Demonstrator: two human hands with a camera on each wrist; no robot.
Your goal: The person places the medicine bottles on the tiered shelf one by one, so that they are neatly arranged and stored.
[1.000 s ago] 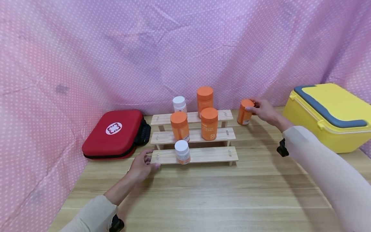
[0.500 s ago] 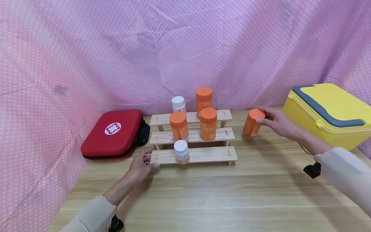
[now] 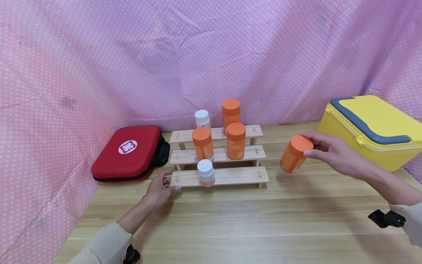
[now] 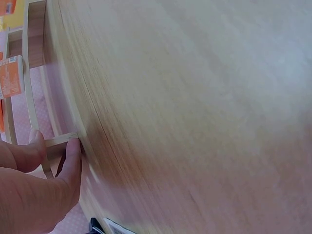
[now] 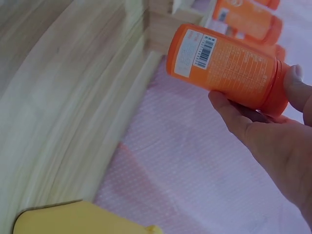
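Note:
My right hand (image 3: 333,152) holds an orange pill bottle (image 3: 292,156) by its cap end, tilted and raised off the table, right of a three-step wooden rack (image 3: 237,176). The right wrist view shows a barcode label on this bottle (image 5: 224,66), with thumb and fingers about its cap. At the rack's left end, my left hand (image 3: 159,190) grips the lowest step; in the left wrist view, thumb and finger pinch its end. A small white-capped bottle (image 3: 206,174) stands on that step. Two orange bottles (image 3: 236,143) stand on the middle step. The top step bears a white bottle (image 3: 202,119) and a tall orange bottle (image 3: 231,113).
A red first-aid case (image 3: 126,154) lies left of the rack. On the right stands a yellow box (image 3: 369,132) with a grey-edged lid, close to my right forearm. A pink dotted cloth (image 3: 211,55) hangs behind the wooden table (image 3: 224,227).
My right hand has lifted the orange pill bottle from the table beside the rack and brought it nearer and to the right, tilting it. The left hand keeps its grip on the rack.

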